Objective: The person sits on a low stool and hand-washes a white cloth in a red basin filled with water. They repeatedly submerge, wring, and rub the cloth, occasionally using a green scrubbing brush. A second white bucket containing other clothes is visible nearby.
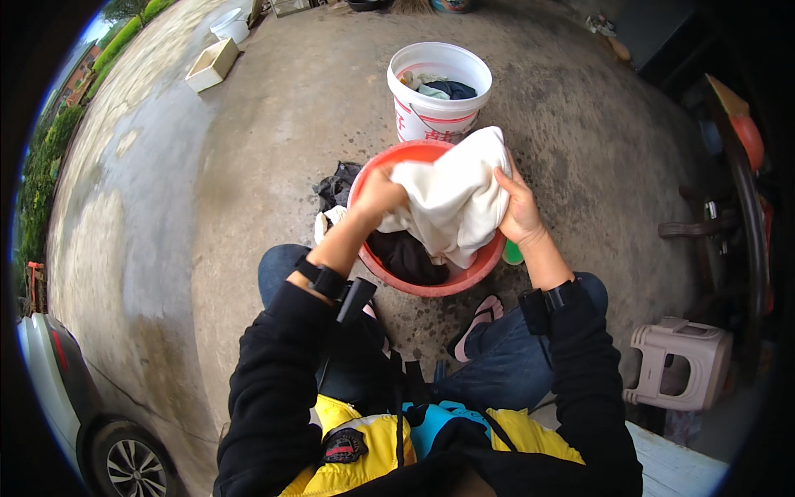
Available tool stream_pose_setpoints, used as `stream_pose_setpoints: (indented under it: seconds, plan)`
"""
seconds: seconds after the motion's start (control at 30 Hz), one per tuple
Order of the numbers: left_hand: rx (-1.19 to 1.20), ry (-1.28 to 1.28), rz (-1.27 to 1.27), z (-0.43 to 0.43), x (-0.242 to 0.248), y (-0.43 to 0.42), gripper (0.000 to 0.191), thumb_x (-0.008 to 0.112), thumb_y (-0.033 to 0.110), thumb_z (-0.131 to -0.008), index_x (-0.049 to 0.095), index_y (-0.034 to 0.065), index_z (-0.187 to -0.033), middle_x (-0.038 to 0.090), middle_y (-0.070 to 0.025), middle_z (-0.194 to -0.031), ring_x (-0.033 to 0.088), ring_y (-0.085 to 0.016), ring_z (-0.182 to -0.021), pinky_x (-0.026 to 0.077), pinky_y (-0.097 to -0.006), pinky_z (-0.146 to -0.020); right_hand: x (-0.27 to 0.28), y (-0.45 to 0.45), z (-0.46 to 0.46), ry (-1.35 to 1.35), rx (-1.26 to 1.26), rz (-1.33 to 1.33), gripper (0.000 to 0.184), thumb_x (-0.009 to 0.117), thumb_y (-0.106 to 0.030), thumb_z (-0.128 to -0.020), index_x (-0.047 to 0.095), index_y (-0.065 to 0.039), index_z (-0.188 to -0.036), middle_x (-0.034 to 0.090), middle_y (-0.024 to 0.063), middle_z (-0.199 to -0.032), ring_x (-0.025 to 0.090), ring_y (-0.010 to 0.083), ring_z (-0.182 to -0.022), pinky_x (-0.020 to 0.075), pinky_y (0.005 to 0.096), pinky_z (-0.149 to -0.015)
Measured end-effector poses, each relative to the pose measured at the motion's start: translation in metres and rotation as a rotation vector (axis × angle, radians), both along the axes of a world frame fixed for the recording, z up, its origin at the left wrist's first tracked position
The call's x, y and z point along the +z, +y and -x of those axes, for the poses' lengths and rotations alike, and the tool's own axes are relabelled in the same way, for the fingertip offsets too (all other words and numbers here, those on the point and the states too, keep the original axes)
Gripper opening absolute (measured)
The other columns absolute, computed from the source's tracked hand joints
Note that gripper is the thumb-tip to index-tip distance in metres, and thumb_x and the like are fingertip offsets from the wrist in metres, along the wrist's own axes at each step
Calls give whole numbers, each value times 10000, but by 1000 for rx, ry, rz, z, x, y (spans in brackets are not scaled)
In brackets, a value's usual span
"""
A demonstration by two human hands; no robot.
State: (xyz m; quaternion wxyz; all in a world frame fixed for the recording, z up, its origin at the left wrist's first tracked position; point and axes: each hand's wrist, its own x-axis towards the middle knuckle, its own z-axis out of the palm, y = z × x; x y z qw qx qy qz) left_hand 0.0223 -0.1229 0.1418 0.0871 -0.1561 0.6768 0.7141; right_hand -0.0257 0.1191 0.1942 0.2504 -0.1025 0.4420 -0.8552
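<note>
Both my hands hold up a white cloth garment (pixel 463 192) over a red plastic basin (pixel 428 289). My left hand (pixel 380 196), slightly blurred, is closed on the garment's left edge. At its right side my right hand (pixel 520 208) grips the cloth, thumb on top and the other fingers mostly hidden behind. Dark cloth (pixel 407 258) lies in the basin under the white garment, which covers much of the inside. Right behind the basin stands a white plastic bucket (pixel 435 121) with red printing, and clothes (pixel 444 88) lie in it.
Black cloth (pixel 338 182) and a white cloth (pixel 329 220) lie left of the basin. A green object (pixel 512 253) shows at its right rim. A plastic stool (pixel 680 363) stands to the right, a car (pixel 81 397) at lower left. Farther off are a rectangular tub (pixel 212 65) and a white bucket (pixel 230 26).
</note>
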Motion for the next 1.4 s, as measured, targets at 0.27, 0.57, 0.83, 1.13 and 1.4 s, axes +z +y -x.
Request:
stream_pose_setpoints:
  seconds: [0.27,0.57,0.83,1.13,1.4]
  plan:
    - [-24,251,743,-4,16,-42,285,518,-87,-732,589,7,-992,651,-116,-960,643,-263,-827,525,-368,-680,-36,7,2,7,234,-247,256,590,-308,-936,537,-95,-804,539,-15,-822,514,119,-860,414,293,-859]
    - [-382,49,1162,-23,9,-43,711,822,437,-671,504,14,-1147,574,-183,-1154,546,-372,-1125,447,-436,-944,-100,-13,4,-89,155,-931,593,743,-209,-819,418,-79,-1298,510,122,-1236,550,185,-1059,483,305,-824]
    - [-168,372,1190,-7,-11,-17,727,791,284,-721,446,23,-1305,554,-212,-1249,550,-358,-1159,476,-438,-916,-63,-26,12,-261,77,-298,539,620,37,-822,508,-42,-1343,543,101,-1310,546,197,-1177,446,322,-1011]
    - [-720,31,948,-11,0,-27,737,820,354,-652,565,57,-1276,645,-145,-1121,628,-278,-1041,484,-368,-909,-15,-18,3,336,77,-398,788,447,123,-699,357,-18,-1469,559,143,-1306,580,170,-1130,442,282,-978]
    - [-301,60,163,-5,28,10,724,408,583,-977,513,-43,-1325,581,-159,-1259,526,-209,-1165,362,-328,-1039,-14,-13,-7,487,157,-318,663,498,90,-758,443,1,-1413,606,139,-1241,602,157,-1091,459,286,-957]
